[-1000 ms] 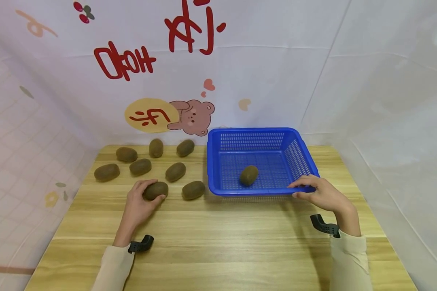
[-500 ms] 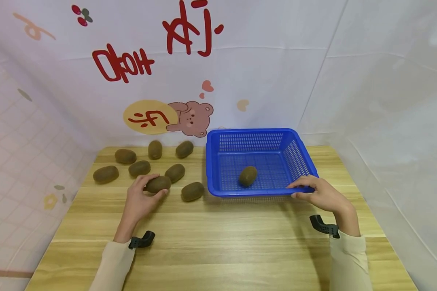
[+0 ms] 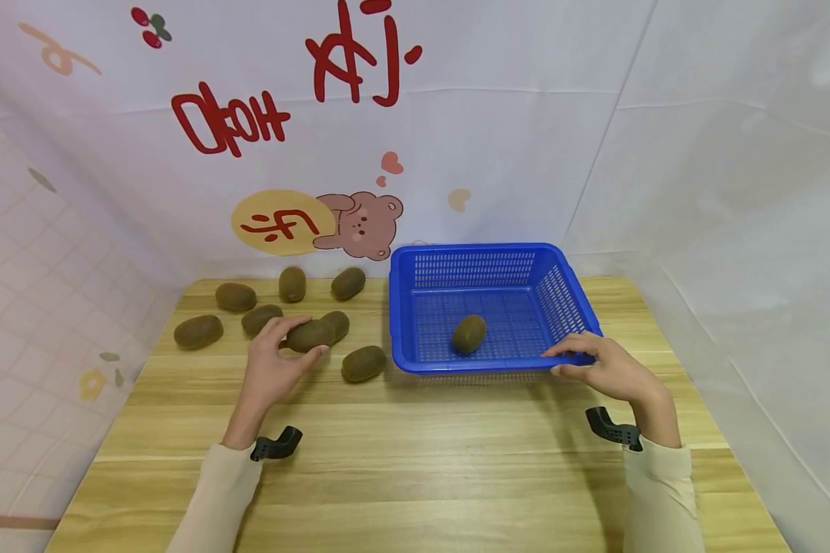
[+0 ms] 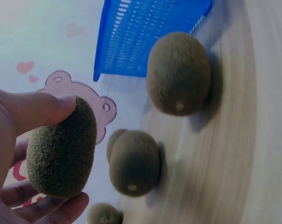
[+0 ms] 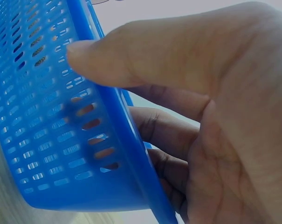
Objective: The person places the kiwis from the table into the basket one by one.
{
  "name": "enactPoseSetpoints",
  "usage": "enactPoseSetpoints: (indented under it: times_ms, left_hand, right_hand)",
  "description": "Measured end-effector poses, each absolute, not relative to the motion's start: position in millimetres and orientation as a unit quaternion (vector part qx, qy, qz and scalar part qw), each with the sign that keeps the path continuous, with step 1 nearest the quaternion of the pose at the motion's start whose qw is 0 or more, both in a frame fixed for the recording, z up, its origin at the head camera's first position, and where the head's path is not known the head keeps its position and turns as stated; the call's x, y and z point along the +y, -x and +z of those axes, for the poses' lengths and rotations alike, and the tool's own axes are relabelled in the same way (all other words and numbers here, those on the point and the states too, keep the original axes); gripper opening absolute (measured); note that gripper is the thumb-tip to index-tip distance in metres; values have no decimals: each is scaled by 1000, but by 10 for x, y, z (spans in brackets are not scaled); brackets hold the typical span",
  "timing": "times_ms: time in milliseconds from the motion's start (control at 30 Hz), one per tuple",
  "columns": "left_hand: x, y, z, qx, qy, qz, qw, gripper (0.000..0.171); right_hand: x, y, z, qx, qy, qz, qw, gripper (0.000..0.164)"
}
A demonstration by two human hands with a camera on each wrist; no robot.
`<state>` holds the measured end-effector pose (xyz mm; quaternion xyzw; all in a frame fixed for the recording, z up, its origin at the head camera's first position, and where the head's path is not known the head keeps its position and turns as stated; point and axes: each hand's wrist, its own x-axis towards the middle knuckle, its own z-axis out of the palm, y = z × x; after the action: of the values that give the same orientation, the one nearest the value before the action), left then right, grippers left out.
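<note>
My left hand (image 3: 273, 365) grips a brown, fuzzy kiwi (image 4: 64, 147) between thumb and fingers, raised over the table. In the head view that kiwi partly covers another kiwi (image 3: 337, 326) lying behind it. At the near right corner of a blue plastic basket (image 3: 404, 361), my right hand (image 3: 612, 367) pinches the rim, thumb outside and fingers over the inner side, as the right wrist view shows. One kiwi (image 3: 469, 335) lies inside the basket, near its front wall.
Several kiwis lie on the wooden table (image 3: 415, 461) to the left of the basket; the nearest kiwi (image 3: 363, 363) sits just beside its left wall. A printed white cloth (image 3: 512, 153) hangs behind the table and along both sides.
My left hand has lifted the kiwi off the table and carried it slightly right and away from me. My right hand stays on the basket rim.
</note>
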<state>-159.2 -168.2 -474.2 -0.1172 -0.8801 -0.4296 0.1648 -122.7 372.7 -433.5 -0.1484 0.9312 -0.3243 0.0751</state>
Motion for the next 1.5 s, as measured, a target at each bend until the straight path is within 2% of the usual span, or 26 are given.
enactPoseSetpoints:
  times_ms: [233, 1133, 1500]
  left_hand:
    - [-1529, 1660, -4654, -875, 120, -448, 142, 55]
    - [-1023, 1893, -4358, -852, 175, -470, 152, 53]
    - [-735, 1963, -4253, -844, 204, -479, 129, 55]
  right_hand:
    - [3728, 1226, -4341, 934, 144, -319, 73, 20]
    - [3713, 1210, -4313, 936, 141, -313, 72, 18]
    - [3723, 1221, -4324, 933, 140, -322, 75, 19]
